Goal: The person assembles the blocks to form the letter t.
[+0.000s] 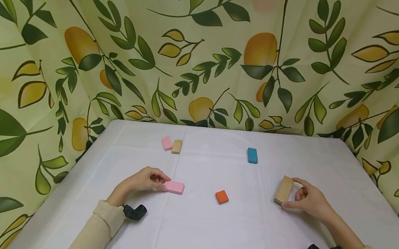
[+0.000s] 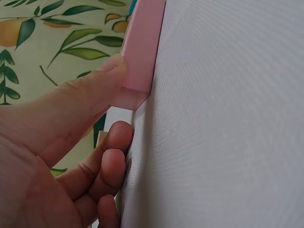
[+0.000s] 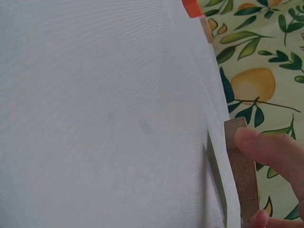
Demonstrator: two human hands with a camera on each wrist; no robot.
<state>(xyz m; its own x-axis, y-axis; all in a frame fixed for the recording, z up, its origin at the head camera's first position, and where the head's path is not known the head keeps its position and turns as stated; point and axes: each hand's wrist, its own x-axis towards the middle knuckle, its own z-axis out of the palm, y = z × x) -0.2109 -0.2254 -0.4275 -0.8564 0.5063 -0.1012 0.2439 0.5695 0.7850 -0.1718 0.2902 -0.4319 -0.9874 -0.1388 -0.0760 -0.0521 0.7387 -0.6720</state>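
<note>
A long pink block [image 1: 175, 187] lies on the white cloth, its left end between the thumb and a finger of my left hand [image 1: 148, 179]. The left wrist view shows the thumb on the pink block [image 2: 140, 47] and the other fingers curled below it. At the right, my right hand [image 1: 310, 199] grips a plain wooden block [image 1: 284, 190] by its two ends, thumb at the near end and a finger at the far end. In the right wrist view, a fingertip rests near one end of the wooden block [image 3: 243, 166]. Between the hands sits a small orange block [image 1: 222, 197].
Toward the back left, a small pink block [image 1: 166, 143] stands close beside a small wooden block [image 1: 177, 147]. A blue block [image 1: 252, 155] lies farther right. The white-covered table [image 1: 202, 238] ends at a leaf-and-fruit patterned curtain [image 1: 206, 60]. Black devices are strapped to both wrists.
</note>
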